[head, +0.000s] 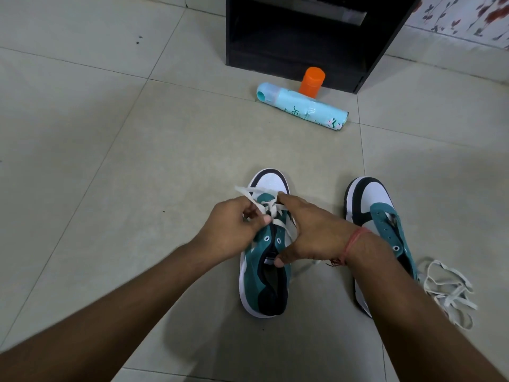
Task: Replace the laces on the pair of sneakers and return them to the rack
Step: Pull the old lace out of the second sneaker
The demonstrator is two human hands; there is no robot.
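**Lacing the left sneaker on the floor**

On the tiled floor (137,150) in front of us stand two teal, white and black sneakers, toes pointing away. Over the left sneaker (263,274) we see both hands at work. The left hand (231,230) has its fingers curled, pinching a white lace (271,208) that crosses the upper eyelets near the toe. The right hand (311,230) rests on the same shoe, its forefinger reaching to the lace crossing and its thumb pressed against the tongue near the collar; its fingers lie fairly straight, gripping nothing that we can make out. A red thread (355,241) circles the right wrist.

The right sneaker (377,208) sits just beside, partly hidden under the right forearm, its eyelets bare. A loose white lace (451,293) lies in a tangle at its outer side.

Farther off, a pale blue spray can (303,108) lies on its side, an orange-capped container (311,79) upright behind it, both at the foot of a dark rack (297,45).
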